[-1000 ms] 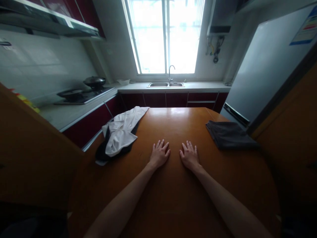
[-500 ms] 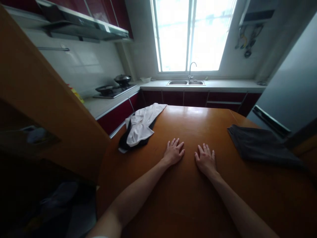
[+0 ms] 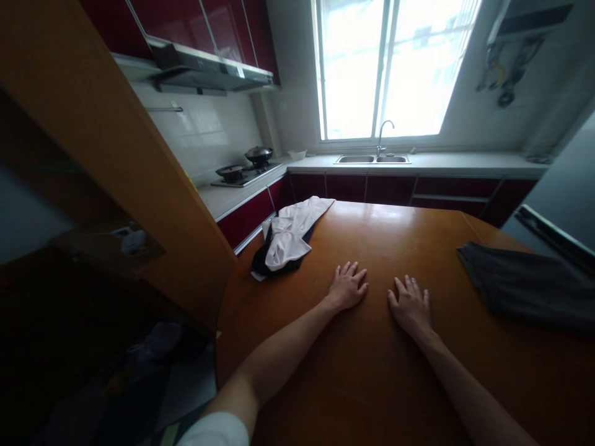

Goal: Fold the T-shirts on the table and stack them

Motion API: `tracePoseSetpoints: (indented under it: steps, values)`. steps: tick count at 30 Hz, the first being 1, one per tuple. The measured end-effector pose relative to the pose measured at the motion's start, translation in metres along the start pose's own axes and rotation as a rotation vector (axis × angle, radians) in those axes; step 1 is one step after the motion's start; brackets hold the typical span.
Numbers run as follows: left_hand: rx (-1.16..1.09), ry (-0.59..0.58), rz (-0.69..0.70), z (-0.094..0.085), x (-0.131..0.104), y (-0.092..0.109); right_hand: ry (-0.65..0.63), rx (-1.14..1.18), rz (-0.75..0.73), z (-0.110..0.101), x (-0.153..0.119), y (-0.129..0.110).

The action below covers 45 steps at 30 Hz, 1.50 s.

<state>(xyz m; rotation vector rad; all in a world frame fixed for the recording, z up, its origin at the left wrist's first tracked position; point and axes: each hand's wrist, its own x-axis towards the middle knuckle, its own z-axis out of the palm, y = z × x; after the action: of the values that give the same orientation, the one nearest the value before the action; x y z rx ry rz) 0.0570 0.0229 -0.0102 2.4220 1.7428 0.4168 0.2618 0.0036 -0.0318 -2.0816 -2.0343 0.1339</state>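
My left hand [image 3: 346,287] lies palm down on the brown wooden table [image 3: 372,232], its fingers spread and nothing in it. To its right, a short gap away, my right hand [image 3: 411,306] also rests flat on the tabletop with fingers apart. A crumpled white cloth item [image 3: 290,232], lying over a black one [image 3: 263,260], is at the table's far left edge, beyond my left hand. A folded dark grey cloth [image 3: 525,282] lies on the right side of the table, apart from my right hand.
Behind the table runs a white counter with a double sink [image 3: 356,159] and a faucet [image 3: 382,137]. Pans [image 3: 258,155] stand on the stove at the left, under a range hood [image 3: 209,74]. A wooden partition [image 3: 186,217] borders the table's left; a fridge [image 3: 567,186] is at right.
The camera view has turned to the left, so the whole scene sits further right in the picture. Both hands stay flat at the same place on the table.
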Motion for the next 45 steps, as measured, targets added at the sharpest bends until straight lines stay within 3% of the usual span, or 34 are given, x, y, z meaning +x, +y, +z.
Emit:
tracePoseSetpoints:
  steps: [6, 10, 14, 17, 19, 21, 25, 30, 36, 41, 43, 45]
  values:
    - [-0.095, 0.018, -0.002, 0.001, 0.002, -0.001, -0.006, 0.010, -0.001, 0.000, 0.000, 0.000]
    - [-0.279, 0.044, -0.101, -0.030, 0.023, -0.020, -0.004, 0.012, -0.008, 0.001, 0.001, 0.003]
    - [-0.249, 0.245, -0.302, -0.085, 0.037, -0.073, 0.006, 0.007, -0.011, 0.003, 0.002, 0.004]
    - [-0.148, 0.432, -0.486, -0.117, 0.023, -0.124, 0.005, 0.006, -0.009, 0.005, 0.002, 0.004]
    - [-0.019, 0.532, -0.639, -0.125, 0.008, -0.155, 0.007, 0.004, -0.005, 0.006, 0.002, 0.004]
    - [0.042, 0.526, -0.747, -0.125, -0.005, -0.179, 0.007, 0.000, -0.001, 0.007, 0.002, 0.004]
    - [0.012, 0.478, -0.798, -0.116, -0.011, -0.201, 0.001, -0.006, -0.002, 0.005, 0.002, 0.004]
    - [-0.014, 0.520, -0.737, -0.113, 0.000, -0.203, -0.008, -0.004, -0.005, 0.003, 0.003, 0.004]
    - [-0.033, 0.644, -0.552, -0.123, 0.008, -0.191, -0.009, -0.008, -0.001, 0.003, 0.002, 0.003]
    - [-0.122, 0.712, -0.241, -0.130, 0.020, -0.147, -0.019, -0.004, -0.003, 0.002, 0.003, 0.002]
    - [-0.176, 0.645, -0.110, -0.119, 0.026, -0.123, -0.021, -0.004, 0.000, 0.001, 0.002, 0.002]
    - [-0.228, 0.544, 0.038, -0.095, 0.031, -0.100, -0.019, -0.004, 0.001, 0.000, 0.002, 0.001]
